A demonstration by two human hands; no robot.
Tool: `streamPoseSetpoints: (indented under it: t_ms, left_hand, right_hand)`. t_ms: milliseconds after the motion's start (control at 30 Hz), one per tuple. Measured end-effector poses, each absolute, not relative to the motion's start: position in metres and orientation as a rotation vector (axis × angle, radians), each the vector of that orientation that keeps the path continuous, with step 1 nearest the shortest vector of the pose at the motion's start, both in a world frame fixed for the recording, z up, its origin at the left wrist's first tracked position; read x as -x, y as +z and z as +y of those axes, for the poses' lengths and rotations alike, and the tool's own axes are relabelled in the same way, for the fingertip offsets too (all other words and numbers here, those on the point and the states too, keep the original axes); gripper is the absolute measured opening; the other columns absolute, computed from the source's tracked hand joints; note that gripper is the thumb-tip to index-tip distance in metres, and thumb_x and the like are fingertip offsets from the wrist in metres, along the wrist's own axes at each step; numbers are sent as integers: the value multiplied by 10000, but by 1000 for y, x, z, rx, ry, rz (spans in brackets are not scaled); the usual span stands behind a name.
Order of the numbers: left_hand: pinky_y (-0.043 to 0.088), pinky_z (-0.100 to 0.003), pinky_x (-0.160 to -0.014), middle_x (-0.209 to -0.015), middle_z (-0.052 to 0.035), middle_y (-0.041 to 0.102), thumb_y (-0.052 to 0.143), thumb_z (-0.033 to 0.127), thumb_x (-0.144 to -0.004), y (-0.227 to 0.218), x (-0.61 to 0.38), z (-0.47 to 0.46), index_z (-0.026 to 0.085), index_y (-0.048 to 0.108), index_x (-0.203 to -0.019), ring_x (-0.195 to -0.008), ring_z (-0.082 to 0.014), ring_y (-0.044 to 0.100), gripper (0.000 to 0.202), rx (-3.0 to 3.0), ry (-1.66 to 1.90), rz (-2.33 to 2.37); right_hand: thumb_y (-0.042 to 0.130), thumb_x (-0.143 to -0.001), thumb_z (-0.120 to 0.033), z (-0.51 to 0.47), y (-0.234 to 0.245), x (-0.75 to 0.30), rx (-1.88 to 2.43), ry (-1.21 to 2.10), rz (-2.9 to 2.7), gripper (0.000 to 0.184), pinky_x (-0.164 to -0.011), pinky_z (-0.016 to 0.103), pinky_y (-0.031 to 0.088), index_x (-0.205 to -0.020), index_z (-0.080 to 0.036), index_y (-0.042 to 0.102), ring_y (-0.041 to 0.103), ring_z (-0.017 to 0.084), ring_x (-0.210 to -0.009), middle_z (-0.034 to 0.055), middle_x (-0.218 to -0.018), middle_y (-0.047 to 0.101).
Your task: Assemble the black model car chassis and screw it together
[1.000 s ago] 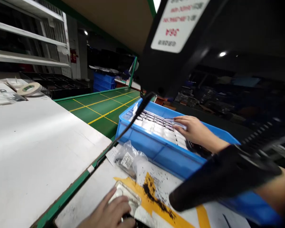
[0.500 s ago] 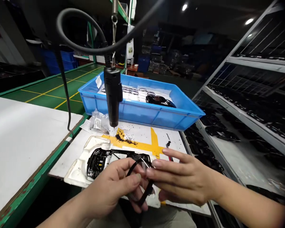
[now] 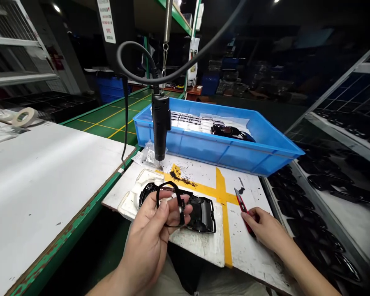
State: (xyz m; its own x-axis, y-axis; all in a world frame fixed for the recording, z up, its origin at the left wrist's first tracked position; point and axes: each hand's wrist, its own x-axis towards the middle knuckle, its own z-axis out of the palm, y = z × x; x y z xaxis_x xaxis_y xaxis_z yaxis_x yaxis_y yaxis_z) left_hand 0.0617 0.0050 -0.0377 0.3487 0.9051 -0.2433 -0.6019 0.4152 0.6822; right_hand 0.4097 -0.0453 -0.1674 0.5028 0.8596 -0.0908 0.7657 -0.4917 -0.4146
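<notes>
My left hand (image 3: 149, 240) is shut on a thin black rubber-like loop (image 3: 169, 203), raised just above a glossy black device housing (image 3: 202, 213). That housing lies in a white moulded plastic tray (image 3: 132, 197), partly hidden behind my fingers. My right hand (image 3: 265, 230) rests at the right of the board, its fingers around the lower end of a red utility knife (image 3: 243, 207). The white work board (image 3: 246, 246) under them carries yellow tape strips and scattered black specks.
An electric screwdriver (image 3: 160, 123) hangs on a spring balance above a clear plastic bag (image 3: 149, 156). Behind stands a blue crate (image 3: 216, 152) holding several black parts. Shelves of black parts (image 3: 314, 205) run along the right; a white table (image 3: 49, 193) lies left.
My view has swung slightly. My right hand has let go of the black loop and moved right to the knife. My left hand now holds the loop alone, and the housing shows its outer side.
</notes>
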Motion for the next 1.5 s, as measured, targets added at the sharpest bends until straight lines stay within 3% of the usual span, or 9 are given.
streamPoseSetpoints:
  t_ms: [200,433,567,733,833,1000,1100,1300,1500]
  left_hand:
    - [552,-372,-947,-1126,-114,726,595,294,-962,-45,-62,0,181,588,-1114,-1031,-238,713,190,-549,1120,640]
    - [429,-276,-1113,-1174,-27,724,673,291,-918,-48,-76,-14,228,688,-980,-1294,-177,563,89,-548,1201,534]
    - [469,-247,-1057,-1208,-7,718,725,319,-875,-42,-92,-26,262,710,-950,-1272,-170,581,96,-489,1041,479]
    - [420,-333,-1125,-1481,-55,512,724,558,-807,-49,-71,-20,269,625,-1242,-1380,-265,457,532,-758,951,405]
    - [586,-388,-883,-1346,-158,597,537,735,-836,-54,-56,-9,171,602,-1261,-1148,-298,627,709,-705,655,429]
    - [476,-176,-424,-717,-47,684,608,421,-929,-56,-61,-7,147,586,-1014,-463,-104,598,288,-684,332,525]
    - [499,-197,-423,-669,-2,657,623,421,-919,-57,-67,-11,173,522,-998,-438,-114,605,279,-649,424,519]
    - [472,-186,-431,-757,-4,679,601,410,-939,-64,-63,-9,181,484,-1069,-464,-112,631,288,-720,583,571]
    - [452,-152,-435,-739,-24,690,590,412,-944,-63,-64,-12,161,510,-1061,-458,-83,601,288,-779,551,597]
  right_hand:
    - [596,-704,-510,-29,-154,-411,2359,482,-1155,291,-564,386,421,-715,-251,464,562,274,-586,54,-614,570]
    - [546,-842,-647,-64,-89,-319,1795,835,-1135,508,-532,294,465,-1139,-242,468,515,158,-532,-39,-646,504]
    - [737,-817,-452,-70,-60,-244,1272,1143,-1234,335,-467,200,269,-1005,-213,594,284,70,-499,-87,-582,318]
    - [607,-940,-298,-55,-37,-250,1049,838,-1692,189,-537,221,352,-801,-178,564,443,87,-569,-25,-667,528]
    - [508,-976,-214,-45,-20,-275,842,264,-2248,133,-565,290,300,-928,-153,616,460,129,-590,0,-644,549]
    - [467,-1017,-296,-40,-12,-284,818,-204,-2611,227,-539,319,252,-980,-131,619,426,144,-547,-7,-610,506]
    - [381,-1019,-540,-50,-28,-283,913,30,-2300,479,-555,294,365,-1227,-141,545,511,143,-581,-2,-678,562]
    - [398,-1047,-238,-72,-61,-279,1243,575,-1841,279,-882,245,503,-1315,-248,476,620,131,-1013,49,-1066,632]
    - [394,-1044,-244,-60,-60,-274,1120,746,-1851,227,-635,234,452,-1242,-267,503,536,100,-691,0,-872,550]
